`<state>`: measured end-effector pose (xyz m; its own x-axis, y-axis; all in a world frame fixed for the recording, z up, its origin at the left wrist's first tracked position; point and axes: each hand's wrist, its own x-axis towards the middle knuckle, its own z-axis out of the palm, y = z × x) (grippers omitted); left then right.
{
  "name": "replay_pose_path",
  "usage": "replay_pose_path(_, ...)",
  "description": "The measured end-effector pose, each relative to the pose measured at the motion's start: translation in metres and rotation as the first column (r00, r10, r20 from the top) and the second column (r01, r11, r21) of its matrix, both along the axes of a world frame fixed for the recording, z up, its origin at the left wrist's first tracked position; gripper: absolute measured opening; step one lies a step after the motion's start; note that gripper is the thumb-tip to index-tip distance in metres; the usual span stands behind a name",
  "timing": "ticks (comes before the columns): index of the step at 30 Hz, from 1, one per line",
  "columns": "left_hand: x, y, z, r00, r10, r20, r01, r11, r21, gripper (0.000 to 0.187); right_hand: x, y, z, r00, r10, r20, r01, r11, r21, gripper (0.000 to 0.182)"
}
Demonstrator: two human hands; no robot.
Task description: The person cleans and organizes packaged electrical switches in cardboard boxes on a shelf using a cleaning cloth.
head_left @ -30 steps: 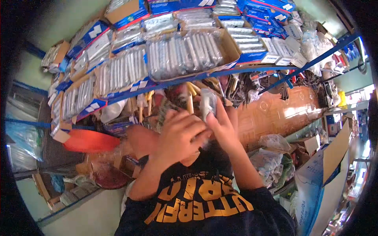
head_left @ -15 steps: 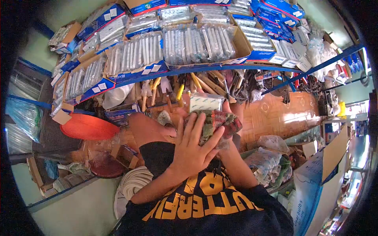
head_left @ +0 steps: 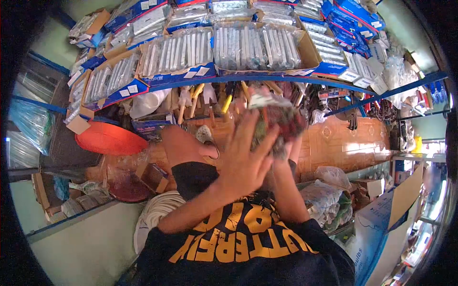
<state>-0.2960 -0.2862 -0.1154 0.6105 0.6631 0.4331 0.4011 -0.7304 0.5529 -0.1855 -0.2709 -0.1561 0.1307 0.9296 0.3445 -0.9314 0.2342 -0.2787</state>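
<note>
A small white patterned packet is tilted in front of me and blurred by motion. My right hand holds it from below, its fingers mostly hidden. Over the packet lies a crumpled red and green checked cloth. My left hand presses on that cloth with its fingers spread, also smeared by motion.
Ahead, a blue-edged shelf carries open cartons of plastic-wrapped metal pieces, with wooden-handled tools below. To the left are a red-orange basin and coiled white hose. A light-bulb box stands at right.
The packet and cloth have moved up and right in view, and the packet has tilted so less of its white face shows. My left hand has slid along with the cloth.
</note>
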Motion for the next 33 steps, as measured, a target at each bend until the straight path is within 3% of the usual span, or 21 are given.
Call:
replay_pose_path(1, 0.001, -0.010, -0.005, 0.999, -0.034, 0.006, 0.034, 0.999, -0.015, 0.064, 0.005, 0.006, 0.010, 0.947, 0.137, -0.290, -0.092, 0.982, 0.164, 0.076)
replay_pose_path(2, 0.001, -0.010, -0.011, 0.999, -0.037, 0.008, 0.037, 0.999, -0.017, 0.064, 0.010, 0.002, 0.024, 0.991, -0.017, -0.135, -0.019, 0.965, -0.261, 0.077)
replay_pose_path(4, -0.003, -0.007, -0.016, 0.999, -0.038, 0.000, 0.038, 0.999, -0.005, 0.065, 0.004, 0.003, 0.020, 0.990, -0.032, -0.134, -0.012, 0.950, -0.312, 0.072)
replay_pose_path(6, -0.003, 0.015, 0.001, 0.999, -0.018, 0.047, 0.017, 1.000, 0.023, 0.064, 0.008, -0.008, 0.027, 0.996, 0.043, 0.076, -0.022, 0.965, -0.262, 0.066)
replay_pose_path(7, -0.003, 0.031, 0.011, 0.995, 0.047, 0.083, -0.051, 0.997, 0.050, 0.062, -0.001, -0.011, 0.040, 0.958, -0.086, 0.274, 0.172, 0.936, -0.308, 0.059)
replay_pose_path(9, -0.006, 0.057, 0.023, 0.986, 0.117, 0.116, -0.126, 0.989, 0.076, 0.060, -0.014, -0.020, 0.015, 0.917, -0.021, 0.399, 0.181, 0.912, -0.368, 0.058)
replay_pose_path(10, -0.007, 0.067, 0.027, 0.972, 0.107, 0.209, -0.103, 0.994, -0.029, 0.053, -0.018, -0.021, 0.011, 0.858, 0.042, 0.512, 0.208, 0.882, -0.422, 0.058)
replay_pose_path(12, -0.015, 0.079, 0.028, 0.947, 0.108, 0.301, -0.072, 0.989, -0.129, 0.047, -0.016, -0.023, 0.012, 0.824, 0.084, 0.560, 0.095, 0.954, -0.283, 0.064)
replay_pose_path(13, -0.021, 0.084, 0.028, 0.941, 0.127, 0.313, -0.069, 0.979, -0.191, 0.039, -0.009, -0.021, 0.024, 0.697, 0.250, 0.672, 0.096, 0.896, -0.433, 0.067)
replay_pose_path(14, -0.026, 0.088, 0.030, 0.935, 0.143, 0.323, -0.061, 0.966, -0.251, 0.033, -0.008, -0.018, 0.028, 0.626, 0.206, 0.752, 0.114, 0.930, -0.349, 0.065)
replay_pose_path(16, -0.038, 0.086, 0.032, 0.931, 0.171, 0.323, -0.077, 0.956, -0.285, 0.026, 0.001, -0.016, 0.028, 0.272, 0.055, 0.961, 0.104, 0.991, -0.086, 0.066)
replay_pose_path(17, -0.043, 0.086, 0.029, 0.953, 0.093, 0.288, -0.018, 0.968, -0.251, 0.027, 0.005, -0.018, 0.026, 0.272, 0.059, 0.960, 0.106, 0.990, -0.091, 0.066)
replay_pose_path(19, -0.047, 0.077, 0.024, 0.977, -0.015, 0.214, 0.052, 0.984, -0.168, 0.028, 0.012, -0.027, 0.022, 0.013, -0.011, 1.000, 0.091, 0.996, 0.010, 0.075)
replay_pose_path(20, -0.047, 0.070, 0.026, 0.977, -0.007, 0.213, 0.045, 0.984, -0.174, 0.028, 0.016, -0.025, 0.023, 0.013, -0.005, 1.000, 0.084, 0.996, 0.003, 0.075)
replay_pose_path(23, -0.048, 0.056, 0.030, 0.996, -0.051, 0.080, 0.060, 0.992, -0.113, 0.030, 0.024, -0.021, 0.018, 0.059, 0.319, 0.946, -0.019, 0.948, -0.318, 0.093)
replay_pose_path(26, -0.048, 0.053, 0.008, 0.954, -0.023, 0.300, 0.092, 0.972, -0.218, 0.031, 0.030, -0.020, 0.030, 0.035, 0.124, 0.992, -0.007, 0.992, -0.124, 0.099)
replay_pose_path(28, -0.048, 0.052, -0.004, 0.933, -0.022, 0.359, 0.113, 0.965, -0.235, 0.035, 0.031, -0.020, 0.024, 0.104, 0.160, 0.982, -0.053, 0.986, -0.156, 0.101)
replay_pose_path(30, -0.046, 0.051, -0.007, 0.886, 0.020, 0.463, 0.125, 0.951, -0.281, 0.040, 0.028, -0.022, 0.028, 0.418, 0.214, 0.883, 0.030, 0.968, -0.249, 0.100)
replay_pose_path(31, -0.046, 0.052, -0.006, 0.885, 0.018, 0.466, 0.128, 0.952, -0.279, 0.040, 0.021, -0.021, 0.032, 0.500, 0.073, 0.863, 0.093, 0.986, -0.137, 0.087)
replay_pose_path(32, -0.047, 0.052, -0.006, 0.904, 0.069, 0.422, 0.031, 0.974, -0.225, 0.041, 0.025, -0.019, 0.027, 0.497, 0.072, 0.864, 0.094, 0.986, -0.137, 0.087)
replay_pose_path(33, -0.048, 0.052, -0.006, 0.916, 0.124, 0.380, -0.064, 0.984, -0.167, 0.043, 0.030, -0.016, 0.017, 0.620, 0.067, 0.782, 0.121, 0.976, -0.179, 0.083)
